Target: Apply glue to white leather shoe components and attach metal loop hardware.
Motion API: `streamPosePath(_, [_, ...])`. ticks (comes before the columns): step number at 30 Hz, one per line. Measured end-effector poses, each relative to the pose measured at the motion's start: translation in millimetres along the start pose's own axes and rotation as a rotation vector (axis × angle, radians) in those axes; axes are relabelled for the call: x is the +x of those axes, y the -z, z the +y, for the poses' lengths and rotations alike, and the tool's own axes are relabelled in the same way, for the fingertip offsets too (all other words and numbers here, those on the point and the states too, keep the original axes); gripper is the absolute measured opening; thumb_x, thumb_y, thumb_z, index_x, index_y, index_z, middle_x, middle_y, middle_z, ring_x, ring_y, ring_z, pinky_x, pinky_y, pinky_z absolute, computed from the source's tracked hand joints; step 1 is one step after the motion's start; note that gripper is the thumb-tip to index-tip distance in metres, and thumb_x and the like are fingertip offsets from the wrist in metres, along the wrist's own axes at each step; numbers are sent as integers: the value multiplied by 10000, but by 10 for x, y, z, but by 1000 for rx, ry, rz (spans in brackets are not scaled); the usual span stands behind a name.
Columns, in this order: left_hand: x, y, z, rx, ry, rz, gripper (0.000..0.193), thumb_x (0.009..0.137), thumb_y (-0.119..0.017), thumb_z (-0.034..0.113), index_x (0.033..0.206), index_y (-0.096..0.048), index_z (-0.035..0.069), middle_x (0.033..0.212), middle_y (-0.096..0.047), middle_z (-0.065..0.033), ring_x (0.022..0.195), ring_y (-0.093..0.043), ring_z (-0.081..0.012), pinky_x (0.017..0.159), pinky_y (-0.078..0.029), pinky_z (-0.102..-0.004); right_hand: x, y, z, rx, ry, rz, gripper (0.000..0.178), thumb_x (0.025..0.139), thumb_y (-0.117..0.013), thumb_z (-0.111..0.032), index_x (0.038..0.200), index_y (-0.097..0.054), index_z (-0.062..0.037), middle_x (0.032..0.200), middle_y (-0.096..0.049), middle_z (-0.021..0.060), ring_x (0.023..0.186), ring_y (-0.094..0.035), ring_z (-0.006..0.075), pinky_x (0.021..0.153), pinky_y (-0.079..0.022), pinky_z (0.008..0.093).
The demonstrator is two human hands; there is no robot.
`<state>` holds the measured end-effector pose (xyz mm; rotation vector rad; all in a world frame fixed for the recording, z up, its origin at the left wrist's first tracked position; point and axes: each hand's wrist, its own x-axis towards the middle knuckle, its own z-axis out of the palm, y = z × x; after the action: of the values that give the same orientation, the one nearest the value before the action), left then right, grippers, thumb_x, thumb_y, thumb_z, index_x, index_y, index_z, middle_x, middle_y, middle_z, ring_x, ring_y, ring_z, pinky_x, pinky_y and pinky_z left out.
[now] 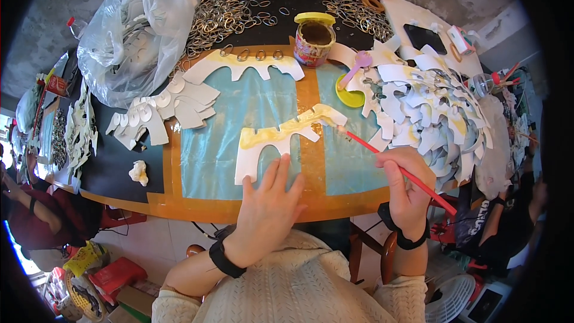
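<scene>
A white, arched cut-out piece with notched edges lies on the blue sheet in front of me, a yellowish glue-like smear along its upper band. My left hand rests with fingers spread, fingertips at the lower edge of this piece. In my right hand is a thin red-handled brush, its tip touching the right end of the piece. Behind lies another white piece with several metal rings along its upper edge. An open tub of brownish-yellow paste stands beyond, near a purple spoon on a yellow-green lid.
Coated white pieces are heaped at the right, and plain ones overlap at the left. Behind those stands a clear plastic bag of pieces. Loose metal rings cover the far edge. Other people sit at both sides.
</scene>
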<state>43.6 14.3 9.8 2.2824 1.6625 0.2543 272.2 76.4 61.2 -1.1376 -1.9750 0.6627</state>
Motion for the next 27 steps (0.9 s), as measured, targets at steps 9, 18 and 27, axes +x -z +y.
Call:
streamPosePath(9, [12, 1, 4, -15, -3, 2, 525, 810, -780, 250, 1262, -565, 90, 1474, -433, -218, 1322, -453, -333, 917, -426, -546, -18, -3, 45, -43, -15, 95, 103, 884, -617, 51, 953, -689, 29, 858, -687, 155, 736, -651, 274, 686, -508, 317])
streamPosePath(18, [17, 5, 18, -6, 0, -5, 525, 803, -787, 243, 1255, -570, 89, 1472, -434, -217, 1323, -453, -329, 919, -427, -537, -17, 1, 94, -82, 12, 88, 107, 886, -624, 49, 966, -689, 22, 883, -689, 156, 740, -658, 282, 681, -513, 312])
streamPosePath(27, [27, 0, 9, -13, 5, -4, 513, 806, -785, 236, 1246, -567, 87, 1464, -442, -227, 1322, -452, -333, 918, -420, -535, 18, -42, 57, -68, -1, 79, 113, 888, -621, 51, 973, -689, 20, 870, -683, 144, 717, -652, 254, 652, -503, 297])
